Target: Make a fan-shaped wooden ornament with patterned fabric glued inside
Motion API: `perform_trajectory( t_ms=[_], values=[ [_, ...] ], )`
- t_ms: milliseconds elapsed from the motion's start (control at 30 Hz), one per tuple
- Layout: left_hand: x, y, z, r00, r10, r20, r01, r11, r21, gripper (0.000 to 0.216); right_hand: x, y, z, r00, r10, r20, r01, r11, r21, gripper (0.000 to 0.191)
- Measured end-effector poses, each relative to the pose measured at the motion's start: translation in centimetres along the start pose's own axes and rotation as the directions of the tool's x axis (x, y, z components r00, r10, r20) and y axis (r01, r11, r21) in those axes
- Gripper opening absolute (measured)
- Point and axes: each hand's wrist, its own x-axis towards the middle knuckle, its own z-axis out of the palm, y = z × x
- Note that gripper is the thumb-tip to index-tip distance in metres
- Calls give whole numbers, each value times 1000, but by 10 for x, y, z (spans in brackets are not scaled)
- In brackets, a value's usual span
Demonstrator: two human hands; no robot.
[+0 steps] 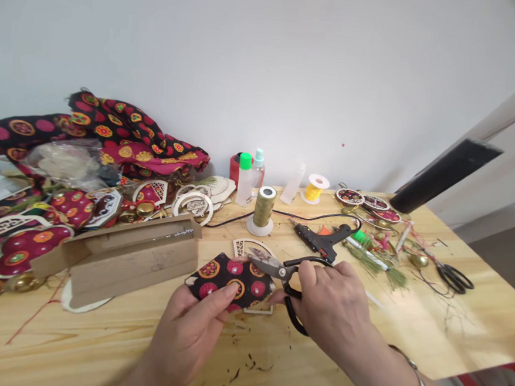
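Note:
My left hand [198, 324] pinches a piece of patterned fabric [220, 281], black with magenta and orange round motifs, thumb on top and fingers underneath. My right hand [333, 298] grips black-handled scissors [282, 271], whose blades point left and lie along the upper right edge of the fabric. Whether the blades touch the cloth is hard to tell. Just behind the fabric lies a pale fan-shaped cut-out frame [253, 247], partly hidden by the blades. Dark scraps [236, 375] are scattered on the wooden table [118, 348] below the hands.
A cardboard box [137, 267] stands at the left, with patterned cloth [133, 131] heaped behind it. Behind the hands are a green thread spool [264, 208], a glue gun [320, 238] and a yellow spool [313, 190]. At the right are more scissors [454, 278] and a black roll [446, 177].

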Motion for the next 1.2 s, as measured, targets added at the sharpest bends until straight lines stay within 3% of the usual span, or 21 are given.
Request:
perform_trajectory(
  t_ms=[67,167,233,300,367,500,600,833,1200],
  values=[
    [2,0,1,1000,10,5,-10,1000,-23,2,-2,2,2,999,34,29,-36,997,61,46],
    [6,1,2,999,30,-17,-31,997,-64,11,-6,7,-1,963,181,201,-228,943,243,47],
    [8,2,2,998,23,-54,-27,996,-80,13,-11,11,-8,905,205,372,-361,834,418,48],
    [10,2,1,995,9,-98,-19,995,-98,16,-16,13,-17,869,138,476,-419,717,557,47],
    [10,2,0,992,4,-129,-20,992,-122,20,-20,11,-21,880,125,458,-404,705,583,46],
    [11,3,1,986,13,-164,-38,988,-151,22,-25,0,-14,935,213,282,-310,877,366,47],
    [12,3,1,985,19,-169,-46,987,-157,24,-26,-7,-6,937,244,249,-300,928,220,41],
    [10,3,2,987,16,-162,-45,984,-175,27,-25,-13,-4,942,252,223,-289,945,155,32],
    [11,2,-1,991,-8,-136,-28,966,-258,26,-18,-26,2,937,280,209,-304,948,98,37]
  ],
)
